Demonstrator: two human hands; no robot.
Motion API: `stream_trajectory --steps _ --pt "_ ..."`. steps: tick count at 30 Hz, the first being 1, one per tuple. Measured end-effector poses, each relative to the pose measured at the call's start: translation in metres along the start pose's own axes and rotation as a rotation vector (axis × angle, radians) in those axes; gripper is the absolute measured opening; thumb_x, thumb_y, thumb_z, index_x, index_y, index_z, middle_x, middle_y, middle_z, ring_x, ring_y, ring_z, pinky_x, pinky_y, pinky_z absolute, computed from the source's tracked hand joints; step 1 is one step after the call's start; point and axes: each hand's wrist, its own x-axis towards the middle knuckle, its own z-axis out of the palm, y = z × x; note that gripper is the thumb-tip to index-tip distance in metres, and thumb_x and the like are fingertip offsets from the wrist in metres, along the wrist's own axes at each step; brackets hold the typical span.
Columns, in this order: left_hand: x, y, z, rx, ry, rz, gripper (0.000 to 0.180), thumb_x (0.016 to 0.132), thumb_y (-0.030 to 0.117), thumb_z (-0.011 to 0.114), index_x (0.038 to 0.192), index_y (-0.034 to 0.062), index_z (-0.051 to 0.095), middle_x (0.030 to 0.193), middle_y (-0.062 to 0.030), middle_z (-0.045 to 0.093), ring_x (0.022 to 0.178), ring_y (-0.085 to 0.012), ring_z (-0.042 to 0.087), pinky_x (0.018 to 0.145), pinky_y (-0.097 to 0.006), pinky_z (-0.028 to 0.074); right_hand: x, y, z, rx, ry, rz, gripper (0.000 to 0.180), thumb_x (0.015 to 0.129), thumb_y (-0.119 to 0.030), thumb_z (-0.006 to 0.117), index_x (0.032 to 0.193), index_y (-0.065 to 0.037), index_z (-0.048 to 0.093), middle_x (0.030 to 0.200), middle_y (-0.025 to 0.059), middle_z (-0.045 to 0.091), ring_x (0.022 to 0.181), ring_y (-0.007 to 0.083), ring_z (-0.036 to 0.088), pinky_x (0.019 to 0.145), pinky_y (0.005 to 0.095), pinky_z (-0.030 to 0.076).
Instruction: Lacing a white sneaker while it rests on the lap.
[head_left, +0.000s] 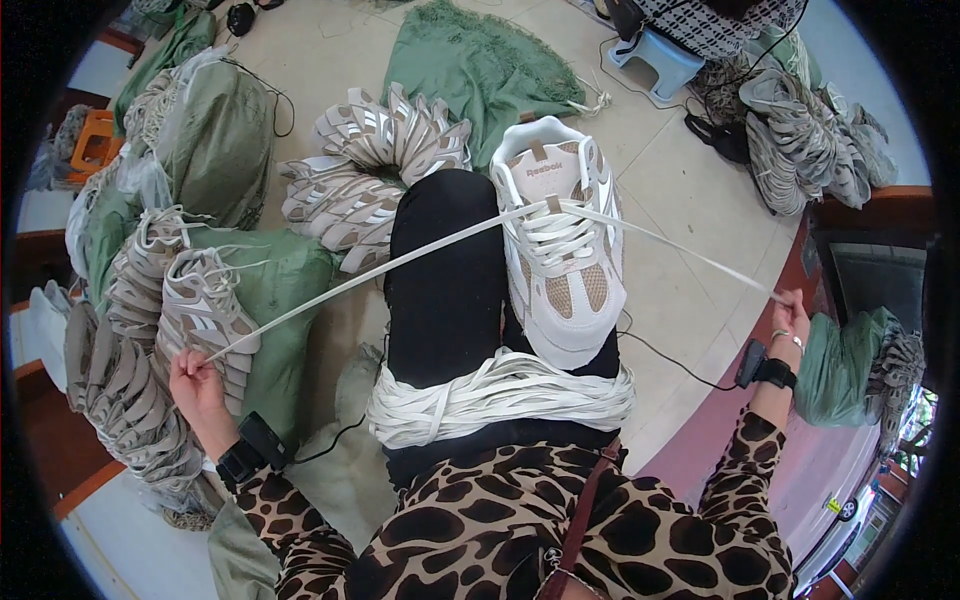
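A white and beige sneaker upper (565, 290) rests on my right thigh, its toe toward me. White lace (400, 262) criss-crosses its front, and both long ends run out taut from the top eyelets. My left hand (197, 385), far out to the left, pinches one end. Out to the right, my right hand (790, 318) is closed on the other end. A thick bundle of loose white laces (500, 398) lies across my lap, below the toe.
Stacked shoe uppers (205, 310) stand at my left beside green sacks (215, 150). A ring of uppers (380, 170) and a green cloth sack (475, 70) lie ahead on the tiles. A blue stool (657, 62) and more uppers (800, 140) are at the far right.
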Motion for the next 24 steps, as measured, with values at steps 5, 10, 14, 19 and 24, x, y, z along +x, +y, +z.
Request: stream_trajectory --steps 5,10,14,19,24 --pt "-0.018 -0.07 0.095 0.289 0.273 0.066 0.021 0.101 0.021 0.047 0.106 0.0011 0.052 0.071 0.0015 0.041 0.056 -0.0096 0.035 0.054 -0.024 0.033 -0.017 -0.007 0.016 -0.144 -0.001 0.009 0.008 0.092 -0.004 0.058 0.1 -0.002 0.058 0.079 0.001 0.059 0.047 0.0051 0.031 0.042 0.0209 0.026" --pt "-0.023 -0.151 0.196 0.747 0.089 -0.061 0.025 0.097 0.018 0.054 0.114 -0.0003 0.058 0.077 0.0023 0.051 0.058 -0.0036 0.038 0.053 -0.021 0.033 -0.115 0.112 0.202 -0.715 -0.443 -0.017 0.04 0.092 -0.01 0.054 0.13 -0.003 0.045 0.085 -0.0001 0.062 0.051 0.0019 0.034 0.046 0.0171 0.026" --pt "-0.034 -0.224 0.28 0.981 -0.262 -0.123 0.02 0.097 0.016 0.053 0.107 0.0022 0.063 0.088 -0.0009 0.068 0.054 -0.002 0.039 0.05 -0.019 0.034 -0.176 0.169 0.303 -1.175 -1.084 0.048 0.04 0.091 -0.011 0.052 0.13 -0.005 0.044 0.077 -0.001 0.062 0.058 0.0043 0.047 0.052 0.0192 0.035" --pt "-0.034 -0.275 0.303 1.169 -0.746 0.148 0.018 0.098 0.013 0.051 0.103 0.0002 0.063 0.084 -0.0022 0.068 0.06 -0.0017 0.053 0.049 -0.019 0.037 -0.181 0.204 0.351 -1.365 -1.535 -0.032 0.041 0.088 -0.009 0.049 0.129 -0.01 0.045 0.071 0.0002 0.062 0.065 0.0094 0.057 0.058 0.026 0.044" --pt "-0.049 -0.268 0.325 1.495 -0.837 -0.173 0.016 0.095 0.015 0.057 0.1 0.0008 0.064 0.062 -0.0012 0.06 0.055 -0.0063 0.059 0.05 -0.023 0.042 -0.182 0.206 0.369 -1.599 -1.704 -0.114 0.036 0.083 -0.006 0.049 0.118 -0.013 0.05 0.064 0.006 0.061 0.059 0.02 0.061 0.057 0.0322 0.046"
